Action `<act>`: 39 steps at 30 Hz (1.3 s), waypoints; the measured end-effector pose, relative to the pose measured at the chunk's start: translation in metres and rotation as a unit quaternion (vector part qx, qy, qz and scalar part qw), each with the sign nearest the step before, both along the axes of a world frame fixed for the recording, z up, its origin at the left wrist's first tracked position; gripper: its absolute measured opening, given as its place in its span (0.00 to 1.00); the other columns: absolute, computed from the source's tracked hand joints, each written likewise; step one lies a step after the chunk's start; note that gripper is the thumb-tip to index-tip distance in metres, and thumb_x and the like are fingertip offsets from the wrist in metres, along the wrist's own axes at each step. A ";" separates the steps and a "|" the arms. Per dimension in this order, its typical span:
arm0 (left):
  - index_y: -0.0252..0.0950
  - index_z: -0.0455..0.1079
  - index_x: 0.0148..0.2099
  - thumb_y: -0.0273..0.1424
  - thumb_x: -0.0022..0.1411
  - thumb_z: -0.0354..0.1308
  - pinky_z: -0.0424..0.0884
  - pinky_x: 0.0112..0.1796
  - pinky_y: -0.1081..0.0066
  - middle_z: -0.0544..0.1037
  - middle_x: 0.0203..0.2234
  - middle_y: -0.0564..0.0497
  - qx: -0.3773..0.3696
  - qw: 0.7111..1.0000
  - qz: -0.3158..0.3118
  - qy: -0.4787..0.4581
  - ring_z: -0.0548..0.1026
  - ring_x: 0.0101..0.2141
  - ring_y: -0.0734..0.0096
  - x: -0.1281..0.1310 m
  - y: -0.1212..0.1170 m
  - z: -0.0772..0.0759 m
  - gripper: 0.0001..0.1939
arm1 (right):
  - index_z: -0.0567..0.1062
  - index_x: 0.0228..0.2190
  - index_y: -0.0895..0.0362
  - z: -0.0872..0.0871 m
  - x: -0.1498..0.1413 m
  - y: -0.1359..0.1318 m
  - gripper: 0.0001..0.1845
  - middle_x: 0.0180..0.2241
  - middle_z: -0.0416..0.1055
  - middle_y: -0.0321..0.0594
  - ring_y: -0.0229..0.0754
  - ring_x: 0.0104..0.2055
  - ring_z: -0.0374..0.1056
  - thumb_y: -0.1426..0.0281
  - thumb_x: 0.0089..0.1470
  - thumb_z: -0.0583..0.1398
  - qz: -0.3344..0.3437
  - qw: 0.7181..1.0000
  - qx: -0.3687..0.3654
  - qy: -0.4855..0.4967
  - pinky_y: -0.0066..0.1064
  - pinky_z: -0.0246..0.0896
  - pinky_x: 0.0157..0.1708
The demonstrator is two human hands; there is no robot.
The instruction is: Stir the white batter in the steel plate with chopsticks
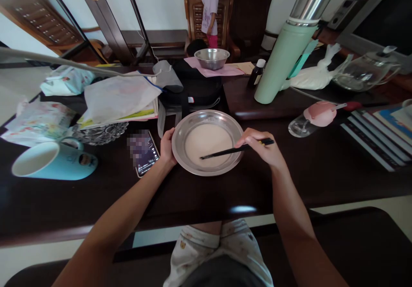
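Note:
A round steel pan (183,156) with pale batter (207,141) in it rests on the dark wooden table (322,171) in front of me. My left hand (167,147) grips the pan's left rim, fingers curled around the edge. My right hand (262,147) is closed on a pair of dark chopsticks (231,151) whose tips reach into the batter near the middle of the pan.
A phone (144,153) lies left of the pan, with a light blue mug (51,160) on its side farther left. Papers, a black bag, a steel bowl (211,58), a green thermos (289,51), a glass teapot, a tipped bottle and stacked books surround it. A person stands by chairs behind.

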State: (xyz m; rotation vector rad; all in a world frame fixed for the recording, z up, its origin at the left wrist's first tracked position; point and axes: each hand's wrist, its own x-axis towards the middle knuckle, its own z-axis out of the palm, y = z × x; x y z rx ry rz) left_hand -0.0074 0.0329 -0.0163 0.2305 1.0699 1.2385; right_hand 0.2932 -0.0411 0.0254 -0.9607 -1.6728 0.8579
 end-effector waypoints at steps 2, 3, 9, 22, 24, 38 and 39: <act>0.40 0.77 0.33 0.37 0.62 0.64 0.86 0.46 0.52 0.85 0.26 0.47 0.002 1.000 -0.003 -0.001 0.88 0.42 0.43 0.000 0.000 0.000 0.08 | 0.90 0.35 0.47 0.000 -0.002 0.001 0.22 0.34 0.87 0.40 0.45 0.38 0.80 0.47 0.69 0.64 0.000 0.999 0.016 -0.033 0.39 0.75 0.42; 0.40 0.77 0.33 0.37 0.62 0.64 0.86 0.46 0.52 0.85 0.26 0.47 0.002 1.000 -0.004 -0.001 0.88 0.41 0.44 0.000 0.000 0.000 0.08 | 0.90 0.36 0.47 0.000 -0.001 0.002 0.22 0.35 0.87 0.40 0.46 0.39 0.80 0.47 0.69 0.64 -0.014 0.999 0.024 -0.044 0.39 0.75 0.42; 0.39 0.77 0.32 0.37 0.62 0.64 0.85 0.47 0.51 0.84 0.25 0.47 0.013 1.000 0.001 -0.001 0.88 0.41 0.43 0.001 0.000 -0.001 0.09 | 0.89 0.33 0.49 0.000 0.003 -0.001 0.24 0.32 0.85 0.40 0.46 0.37 0.81 0.48 0.71 0.63 -0.055 0.998 0.001 0.004 0.40 0.76 0.42; 0.39 0.77 0.32 0.37 0.62 0.64 0.85 0.46 0.52 0.85 0.26 0.47 0.007 1.000 -0.001 -0.006 0.88 0.41 0.43 0.001 -0.001 0.000 0.09 | 0.89 0.33 0.49 0.002 0.001 -0.001 0.25 0.31 0.85 0.41 0.47 0.37 0.81 0.46 0.69 0.63 -0.029 0.999 -0.016 0.006 0.40 0.78 0.42; 0.39 0.76 0.32 0.37 0.62 0.64 0.85 0.46 0.51 0.85 0.27 0.46 0.006 1.000 0.001 0.001 0.88 0.41 0.43 0.001 -0.001 0.001 0.08 | 0.89 0.34 0.49 0.002 -0.001 0.000 0.24 0.34 0.86 0.41 0.47 0.39 0.81 0.46 0.69 0.63 -0.005 1.000 -0.004 -0.026 0.41 0.78 0.44; 0.40 0.76 0.33 0.38 0.60 0.66 0.86 0.46 0.51 0.86 0.29 0.46 0.015 1.000 -0.009 0.000 0.88 0.42 0.42 0.000 0.000 -0.001 0.08 | 0.90 0.34 0.47 0.002 -0.002 0.001 0.23 0.35 0.87 0.41 0.47 0.40 0.81 0.45 0.68 0.64 -0.027 0.998 0.020 -0.050 0.41 0.76 0.43; 0.40 0.76 0.33 0.38 0.59 0.67 0.86 0.46 0.51 0.86 0.30 0.46 0.018 1.000 -0.012 -0.002 0.88 0.42 0.42 0.000 0.000 -0.001 0.08 | 0.90 0.34 0.47 0.002 -0.001 0.001 0.23 0.35 0.87 0.41 0.47 0.40 0.80 0.45 0.69 0.64 -0.045 0.997 0.026 -0.051 0.41 0.76 0.43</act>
